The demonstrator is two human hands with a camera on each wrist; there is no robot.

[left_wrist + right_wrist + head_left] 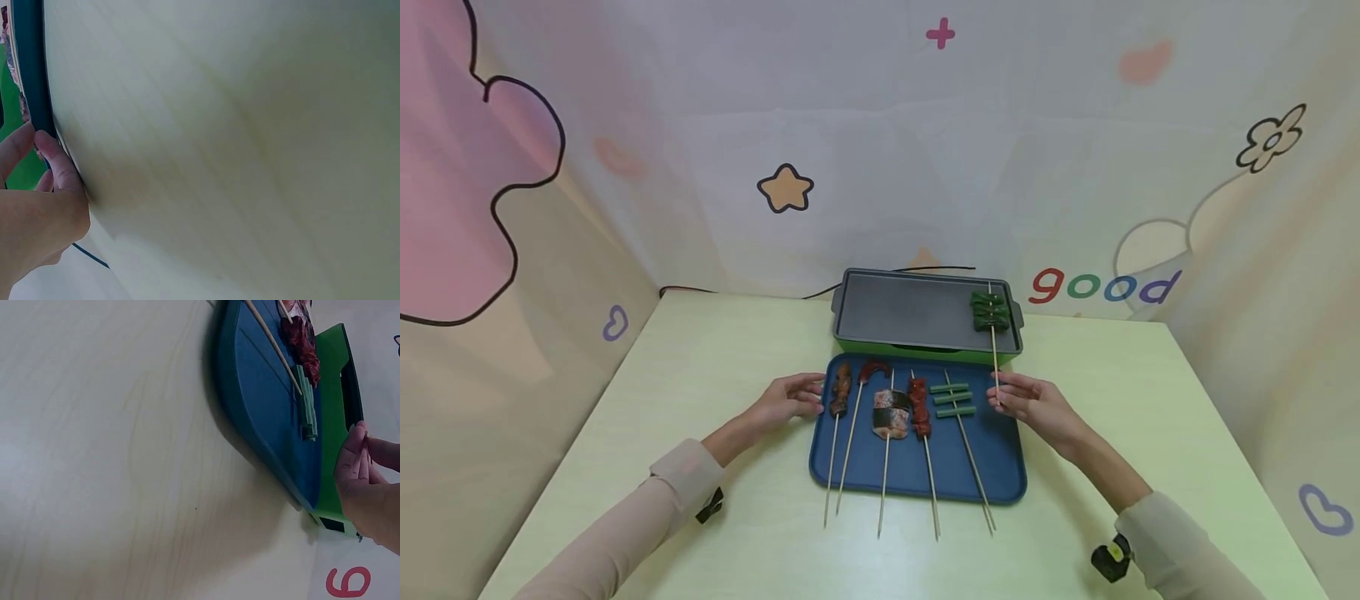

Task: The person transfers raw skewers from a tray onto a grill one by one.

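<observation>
The right hand pinches the bare stick of a green skewer lying on the griddle. The left hand, fingers relaxed, touches the blue tray; wrist views crop both.

A blue tray lies flat on the pale surface, carrying five skewers side by side (meat, fish, green beans), sticks overhanging its near edge.

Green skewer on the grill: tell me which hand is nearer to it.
Right. The right hand pinches the stick end of the green skewer, which lies on the grill. The left hand is across the blue tray, at its left edge.
</observation>
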